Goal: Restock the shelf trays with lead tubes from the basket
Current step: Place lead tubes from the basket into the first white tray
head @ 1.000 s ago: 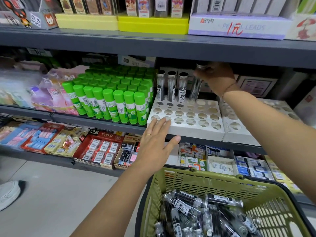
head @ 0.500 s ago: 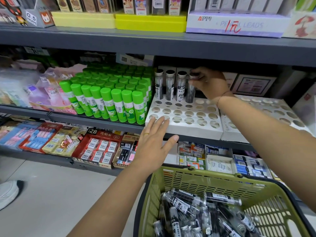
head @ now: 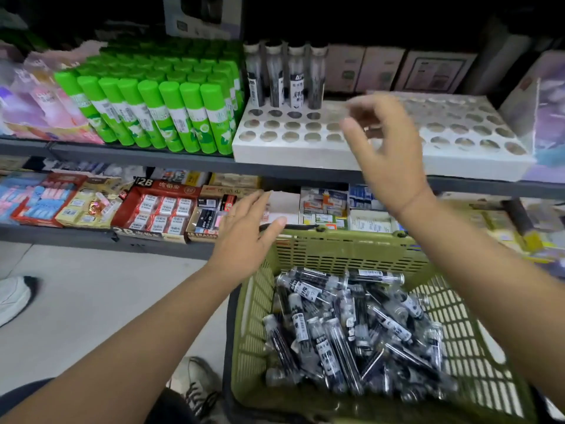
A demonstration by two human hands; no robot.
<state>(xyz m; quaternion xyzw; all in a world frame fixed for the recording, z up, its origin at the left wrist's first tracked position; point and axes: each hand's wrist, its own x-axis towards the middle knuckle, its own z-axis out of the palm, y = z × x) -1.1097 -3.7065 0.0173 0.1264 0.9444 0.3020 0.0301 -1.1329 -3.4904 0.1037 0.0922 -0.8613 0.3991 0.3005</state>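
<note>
A white tray point(head: 293, 151) with round holes sits on the middle shelf. Several clear lead tubes point(head: 286, 76) stand upright in its back row. A second white tray point(head: 470, 163) lies to its right with bare holes. My right hand point(head: 386, 148) hovers in front of the first tray, fingers loosely spread, holding nothing. My left hand point(head: 247, 232) floats flat and open at the far left corner of the olive green basket point(head: 345, 249). Many loose lead tubes point(head: 351, 328) fill the basket.
Green glue sticks point(head: 159, 108) stand packed left of the first tray. Eraser boxes point(head: 159, 206) and small cartons line the shelf below. Boxes stand behind the trays. My shoes point(head: 195, 390) and another white shoe point(head: 13, 296) are on the floor.
My right hand let go of the tube it set into the tray's back row and drew back toward me. The view tilted down toward the basket.
</note>
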